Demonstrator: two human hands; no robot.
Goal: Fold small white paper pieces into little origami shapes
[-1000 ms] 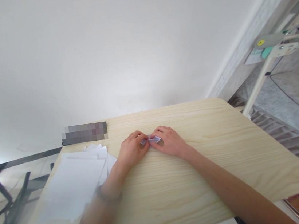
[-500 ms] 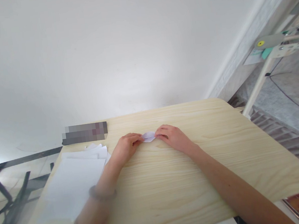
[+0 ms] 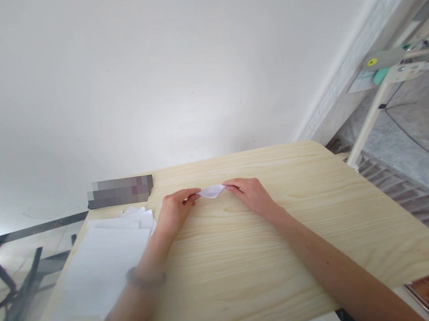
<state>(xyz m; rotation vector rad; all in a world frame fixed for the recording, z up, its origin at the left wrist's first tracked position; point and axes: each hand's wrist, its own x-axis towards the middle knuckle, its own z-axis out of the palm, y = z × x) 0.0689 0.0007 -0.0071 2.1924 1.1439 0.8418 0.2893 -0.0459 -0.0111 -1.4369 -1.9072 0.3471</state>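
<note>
A small folded piece of white paper [image 3: 213,191] is stretched between my two hands, above the far middle part of the wooden table [image 3: 232,263]. My left hand [image 3: 177,206] pinches its left end between thumb and fingers. At the opposite end, my right hand [image 3: 248,193] grips the paper's tip the same way. The paper looks pointed at both ends and bulges in the middle; its exact folds are too small to make out. A dark band circles my left wrist.
Several loose white sheets [image 3: 109,264] lie on the table's left side, partly under my left forearm. Behind them, at the back left corner, is a dark pixelated object [image 3: 119,192]. A white wall [image 3: 186,69] rises behind the table. A pale metal frame [image 3: 371,119] stands beyond the right edge.
My hands have drawn slightly apart and the folded paper between them shows longer, with its lower edge now curved. Both hands keep their pinch on its ends.
</note>
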